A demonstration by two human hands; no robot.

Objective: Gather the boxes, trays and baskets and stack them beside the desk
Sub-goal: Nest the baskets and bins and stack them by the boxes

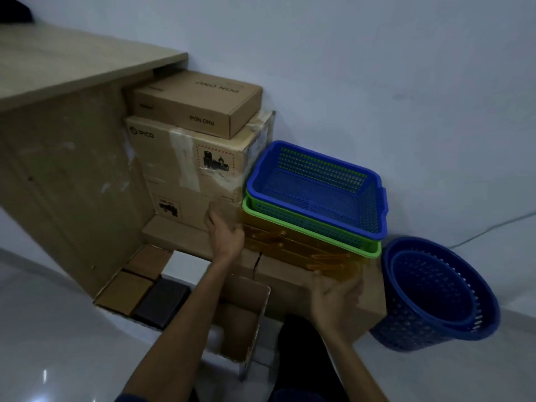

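A stack of translucent amber trays [293, 246] sits on a wide cardboard box [293, 285] on the floor against the wall, to the right of a wooden desk [72, 71]. The number of amber trays cannot be told. On top of them sit two rectangular mesh baskets, a blue basket [374, 211] nested inside a green basket [333, 237].

The person's left hand [225, 231] is at the left end of the amber trays with its fingers curled; whether it actually grips a tray cannot be told. The right hand [333, 297] is blurred, fingers spread and loose, just at the trays' front right corner and holding nothing.

Between the baskets and the desk's side panel stands a column of four cardboard boxes. A flat box marked PON ONU [197, 103] is on top, a taped PICO box [174, 152] is under it, then a box with a warning label [185, 204], then a low flat box [171, 233] at the bottom.

In front, near the person, is an open cardboard box [249, 311]. Left of it an open container holds four small boxes: two brown boxes [126, 294], one black box [162, 304] and one white box [185, 265].

To the right, on the pale floor, two round dark blue baskets [490, 314] are nested one inside the other, tilted toward the camera. A thin cable [493, 226] runs along the wall behind them.
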